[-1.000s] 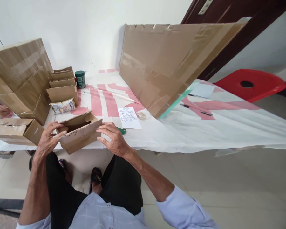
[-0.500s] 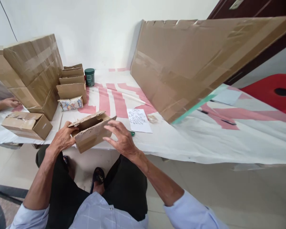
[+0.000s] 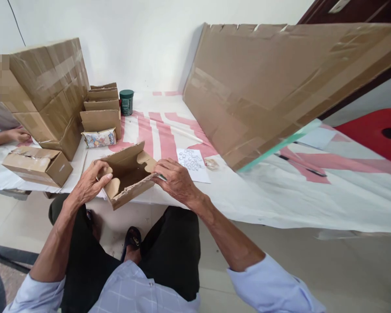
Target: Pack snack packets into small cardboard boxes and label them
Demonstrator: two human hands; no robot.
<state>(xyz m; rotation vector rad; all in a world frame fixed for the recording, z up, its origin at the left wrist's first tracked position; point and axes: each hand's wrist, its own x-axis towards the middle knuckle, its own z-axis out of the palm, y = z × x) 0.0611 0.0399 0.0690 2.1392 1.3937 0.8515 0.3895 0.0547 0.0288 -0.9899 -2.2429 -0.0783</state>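
Observation:
A small open cardboard box (image 3: 132,191) rests at the table's front edge, tilted a little, its inside facing up. Rounded flaps show at both of its ends, and its long edges look ragged. My left hand (image 3: 93,179) grips the left end, with the thumb over a rounded flap. At the other end my right hand (image 3: 174,179) is closed on the right corner; part of its fingertips is hidden. No contents can be made out in the dark interior.
Left stand a closed carton (image 3: 37,165), stacked big cartons (image 3: 48,78), several open boxes (image 3: 101,119), a patterned pouch (image 3: 100,138) and a green-lidded jar (image 3: 126,103). A printed sheet (image 3: 195,167) lies centrally. Large cardboard (image 3: 263,87) leans right. Another person's hand (image 3: 19,134) shows far left.
The box has opened wider, its back wall swung away and the end flaps now visible. My right hand has closed from spread fingers onto the right corner. The view has shifted slightly.

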